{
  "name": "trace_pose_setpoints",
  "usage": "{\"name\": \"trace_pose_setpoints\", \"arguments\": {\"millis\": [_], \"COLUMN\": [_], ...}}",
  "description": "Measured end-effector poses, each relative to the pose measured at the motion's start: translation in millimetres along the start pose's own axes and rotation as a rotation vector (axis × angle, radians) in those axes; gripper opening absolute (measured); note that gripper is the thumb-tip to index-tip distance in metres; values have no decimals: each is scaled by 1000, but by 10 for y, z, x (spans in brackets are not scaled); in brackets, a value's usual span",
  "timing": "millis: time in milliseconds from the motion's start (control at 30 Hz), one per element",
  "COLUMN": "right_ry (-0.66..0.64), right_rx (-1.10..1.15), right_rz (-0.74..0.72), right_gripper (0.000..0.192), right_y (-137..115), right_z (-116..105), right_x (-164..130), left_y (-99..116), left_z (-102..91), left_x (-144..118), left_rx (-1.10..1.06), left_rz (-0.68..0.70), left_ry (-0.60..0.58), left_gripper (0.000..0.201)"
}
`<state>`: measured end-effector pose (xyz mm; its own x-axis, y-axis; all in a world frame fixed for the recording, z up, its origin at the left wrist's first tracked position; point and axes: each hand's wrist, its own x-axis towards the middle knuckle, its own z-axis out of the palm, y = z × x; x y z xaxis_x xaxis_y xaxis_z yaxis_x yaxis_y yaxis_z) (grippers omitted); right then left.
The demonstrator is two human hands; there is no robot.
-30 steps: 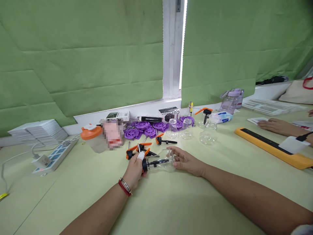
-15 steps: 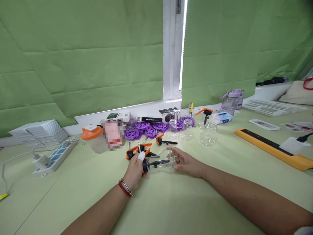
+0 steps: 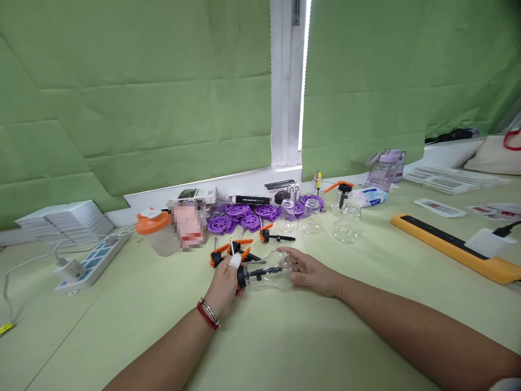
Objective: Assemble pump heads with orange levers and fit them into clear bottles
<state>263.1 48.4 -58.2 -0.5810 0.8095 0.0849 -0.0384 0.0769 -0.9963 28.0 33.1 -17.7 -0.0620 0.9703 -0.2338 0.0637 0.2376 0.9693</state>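
Note:
A clear bottle [image 3: 273, 282] lies on its side between my two hands, a dark tube visible inside its wall. My left hand [image 3: 223, 283], with white tape on the thumb, is closed round the black pump head [image 3: 241, 276] at the bottle's neck. The wide base end of the bottle sits in my right hand [image 3: 313, 275], fingers and thumb on either side of it. Just beyond my left hand lie other black pump heads with orange levers [image 3: 220, 255], one [image 3: 271, 235] with its dark tube pointing right.
Purple plastic discs [image 3: 240, 210] and several clear bottles [image 3: 347, 231] stand farther back. An orange-lidded shaker [image 3: 153, 222] and a white power strip [image 3: 93, 266] are on the left. To the right lie a tissue pack [image 3: 369, 196] and a yellow-and-black power strip [image 3: 443, 243].
Very little differs. My right hand has shifted slightly at the base of the bottle, while my left hand stays closed on the pump head.

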Motion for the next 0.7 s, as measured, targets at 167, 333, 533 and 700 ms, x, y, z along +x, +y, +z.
{"name": "trace_pose_setpoints", "arguments": {"millis": [167, 333, 533, 700], "right_ry": [-2, -11, -33, -19], "right_rx": [-32, -70, -47, 31], "right_rz": [-9, -71, -46, 15], "right_gripper": [77, 84, 79, 78], "right_y": [14, -20, 39, 55], "right_z": [-3, 7, -38, -44], "right_x": [-4, -26, -5, -4], "left_y": [4, 1, -21, -37], "left_z": [6, -1, -1, 11], "left_x": [-2, 12, 5, -2], "left_rx": [-19, -12, -8, -11], "left_rz": [21, -2, -10, -25], "left_ry": [-7, 8, 0, 13], "left_gripper": [33, 33, 35, 35]}}
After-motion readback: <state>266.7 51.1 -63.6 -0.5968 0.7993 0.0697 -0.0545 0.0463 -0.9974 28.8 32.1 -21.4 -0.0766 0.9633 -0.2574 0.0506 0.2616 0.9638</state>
